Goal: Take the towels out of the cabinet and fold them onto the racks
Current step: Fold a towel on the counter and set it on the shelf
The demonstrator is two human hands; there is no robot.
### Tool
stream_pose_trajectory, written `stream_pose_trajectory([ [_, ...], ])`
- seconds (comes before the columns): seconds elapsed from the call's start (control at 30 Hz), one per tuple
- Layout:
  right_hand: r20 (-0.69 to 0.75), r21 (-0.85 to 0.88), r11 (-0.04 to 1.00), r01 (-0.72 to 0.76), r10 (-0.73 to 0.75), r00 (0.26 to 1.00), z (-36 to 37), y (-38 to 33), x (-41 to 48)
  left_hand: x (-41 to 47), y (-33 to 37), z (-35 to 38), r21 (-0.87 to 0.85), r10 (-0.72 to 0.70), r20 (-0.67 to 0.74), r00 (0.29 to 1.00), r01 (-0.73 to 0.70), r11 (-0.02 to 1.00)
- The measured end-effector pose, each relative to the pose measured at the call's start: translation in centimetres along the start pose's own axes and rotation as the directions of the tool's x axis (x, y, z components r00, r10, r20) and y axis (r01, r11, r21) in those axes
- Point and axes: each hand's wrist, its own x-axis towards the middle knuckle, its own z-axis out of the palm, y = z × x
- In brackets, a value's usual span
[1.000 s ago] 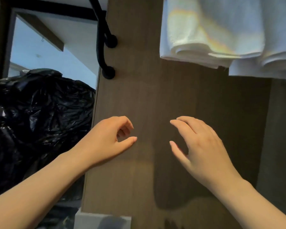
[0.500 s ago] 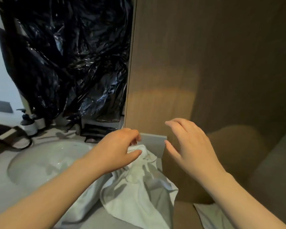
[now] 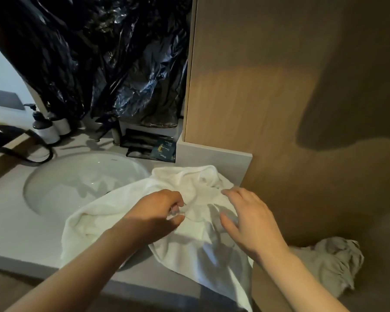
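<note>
A crumpled white towel (image 3: 126, 212) lies on the grey counter (image 3: 14, 230), partly over the sink's edge and hanging off the counter's front. My left hand (image 3: 158, 212) hovers over the towel's middle with fingers curled, the fingertips touching or just above the cloth; I cannot tell if it grips. My right hand (image 3: 248, 219) is spread open just above the towel's right part. A second bunched white towel (image 3: 333, 262) lies lower right, beside the wooden cabinet panel (image 3: 245, 86).
A round white sink (image 3: 77, 179) is set in the counter at left. Black plastic sheeting (image 3: 104, 52) hangs behind it. Pump bottles (image 3: 43, 127) stand at the back left, dark packets (image 3: 160, 147) by the cabinet foot, and a black cord (image 3: 23, 154) trails at left.
My view dropped from the rack with folded towels down to the counter. Both hands came down with it and now sit over the crumpled towel.
</note>
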Motion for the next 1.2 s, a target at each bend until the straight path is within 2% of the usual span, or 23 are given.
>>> stream_pose_trajectory([
  [0.1, 0.069, 0.082, 0.996, -0.043, 0.037, 0.997, 2.2, 0.9, 1.2, 0.1, -1.2, 1.6, -0.054, -0.052, -0.027, 0.998, 0.051, 0.997],
  [0.27, 0.055, 0.227, 0.967, -0.116, 0.106, 0.993, 5.1, 1.0, 1.8, -0.6, -2.6, 3.0, -0.127, -0.199, -0.019, 0.98, 0.195, 0.973],
  [0.43, 0.076, 0.317, 0.932, -0.177, 0.161, 0.984, 6.8, 0.3, 2.8, -0.6, -4.0, 2.5, -0.194, -0.248, -0.046, 0.968, 0.235, 0.952],
  [0.57, 0.144, 0.385, 0.876, -0.291, 0.254, 0.956, 7.8, 0.4, 3.7, 0.1, -5.4, 1.4, -0.221, -0.226, -0.053, 0.973, 0.209, 0.953],
  [0.67, 0.14, 0.35, 0.88, -0.319, 0.288, 0.947, 8.2, 0.3, 4.2, 1.1, -7.2, 0.2, -0.231, -0.188, -0.049, 0.981, 0.172, 0.958],
  [0.9, 0.159, 0.358, 0.793, -0.493, 0.468, 0.869, 9.3, -1.9, 5.0, 4.7, -11.0, -2.0, -0.26, -0.063, -0.015, 0.998, 0.057, 0.964],
  [1.2, 0.153, 0.358, 0.644, -0.676, 0.674, 0.723, 9.0, -1.3, 2.2, 9.1, -10.3, -1.3, -0.289, 0.134, 0.079, 0.988, -0.106, 0.952],
])
